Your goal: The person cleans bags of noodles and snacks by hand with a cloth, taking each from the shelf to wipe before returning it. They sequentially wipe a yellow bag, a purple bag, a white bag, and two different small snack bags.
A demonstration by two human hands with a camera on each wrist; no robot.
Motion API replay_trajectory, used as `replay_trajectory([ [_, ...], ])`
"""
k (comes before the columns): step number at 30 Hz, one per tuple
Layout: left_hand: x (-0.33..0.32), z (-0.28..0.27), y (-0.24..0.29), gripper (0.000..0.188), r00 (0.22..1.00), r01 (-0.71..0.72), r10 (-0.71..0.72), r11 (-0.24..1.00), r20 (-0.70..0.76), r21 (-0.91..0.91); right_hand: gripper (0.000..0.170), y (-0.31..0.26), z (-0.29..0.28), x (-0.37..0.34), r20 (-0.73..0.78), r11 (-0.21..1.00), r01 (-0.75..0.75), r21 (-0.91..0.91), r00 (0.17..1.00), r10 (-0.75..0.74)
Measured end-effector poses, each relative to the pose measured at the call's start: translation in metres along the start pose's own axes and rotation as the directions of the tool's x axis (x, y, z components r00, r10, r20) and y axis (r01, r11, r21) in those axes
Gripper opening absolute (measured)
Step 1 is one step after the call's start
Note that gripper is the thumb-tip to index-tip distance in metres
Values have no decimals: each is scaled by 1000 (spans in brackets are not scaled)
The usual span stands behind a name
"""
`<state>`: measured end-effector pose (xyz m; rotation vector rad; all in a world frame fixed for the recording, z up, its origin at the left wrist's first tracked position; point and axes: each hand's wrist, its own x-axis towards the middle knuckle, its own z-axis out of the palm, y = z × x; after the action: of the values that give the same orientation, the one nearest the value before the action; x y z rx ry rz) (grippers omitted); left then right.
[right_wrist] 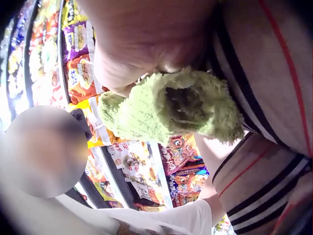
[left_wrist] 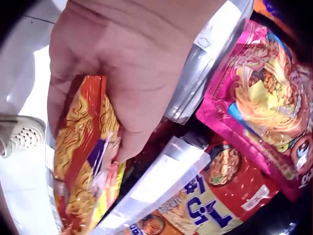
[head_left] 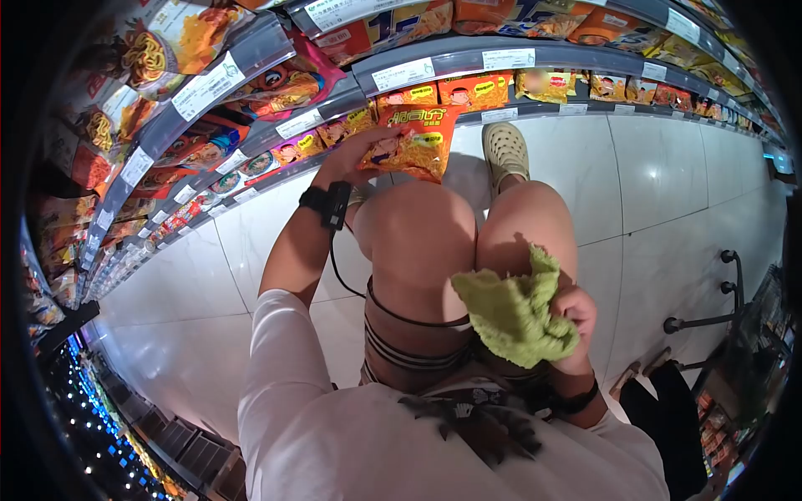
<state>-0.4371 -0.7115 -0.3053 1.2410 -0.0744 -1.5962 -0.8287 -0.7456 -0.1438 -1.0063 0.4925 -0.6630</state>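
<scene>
My left hand grips an orange snack packet by its left edge, in front of the lowest shelf. In the left wrist view the packet is seen edge-on, with thumb and fingers on either side of it. My right hand holds a fluffy green cloth bunched above my lap. Seen from the right wrist, the cloth bulges in folds below the fingers, and part of the hand is hidden behind it.
Curved store shelves stacked with noodle and snack packets run ahead and left, with price tags along their edges. A row of orange and yellow packets lines the bottom shelf. Below are my knees, a beige clog and pale floor tiles.
</scene>
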Motion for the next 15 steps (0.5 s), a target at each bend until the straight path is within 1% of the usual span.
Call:
replay_trajectory([
  [1, -26, 25, 10, 46, 993, 117, -121, 982, -13, -146, 8, -3, 3, 0, -60, 983, -45, 179, 997, 56],
  [2, -63, 62, 18, 41, 975, -42, 63, 994, -214, 104, 17, 3, -7, -4, -47, 961, -53, 270, 997, 68],
  [3, -58, 51, 11, 41, 974, -53, 76, 992, -211, 114, 26, -5, 1, 0, -145, 934, -55, 352, 983, 113],
  [4, -44, 28, -2, 41, 997, -48, 42, 992, -58, -113, 33, -8, -1, -6, -218, 931, -67, 358, 964, 153],
  [5, -39, 17, -7, 41, 994, -6, 42, 945, 102, -328, 43, -10, -6, -13, -288, 927, -76, 367, 938, 191],
  [6, -54, 29, -6, 41, 980, -38, 119, 900, 161, -434, 43, -9, -16, -15, -281, 927, -64, 370, 943, 178],
  [7, -67, 37, -4, 41, 978, -50, 130, 904, 162, -425, 47, -7, -27, -13, -158, 814, -24, 580, 977, 142],
  [8, -79, 43, -2, 43, 956, -54, 174, 895, 236, -443, 52, -5, -35, -12, -43, 652, -18, 758, 996, 78],
  [9, -92, 51, -2, 44, 927, -54, 216, 886, 307, -461, 52, -4, -36, -12, -39, 648, -15, 761, 997, 68],
  [10, -106, 61, -3, 46, 944, -140, 247, 900, 217, -413, 53, -4, -37, -14, -127, 689, -6, 725, 982, 142],
  [11, -121, 72, -4, 46, 943, -146, 251, 902, 217, -407, 54, -4, -37, -15, -219, 727, -4, 687, 953, 212],
  [12, -137, 84, -4, 47, 919, -79, 240, 889, 313, -452, 52, -4, -38, -13, -202, 701, 36, 712, 967, 155],
  [13, -150, 93, -7, 47, 883, -9, 234, 875, 407, -484, 52, -8, -32, -12, -197, 695, 41, 718, 969, 147],
  [14, -159, 98, -17, 47, 864, -25, 256, 882, 433, -470, 50, -17, -24, -12, -273, 728, 105, 677, 955, 116],
  [15, -166, 104, -28, 45, 845, 4, 246, 884, 474, -467, 49, -26, -15, -11, -348, 758, 165, 631, 934, 86],
])
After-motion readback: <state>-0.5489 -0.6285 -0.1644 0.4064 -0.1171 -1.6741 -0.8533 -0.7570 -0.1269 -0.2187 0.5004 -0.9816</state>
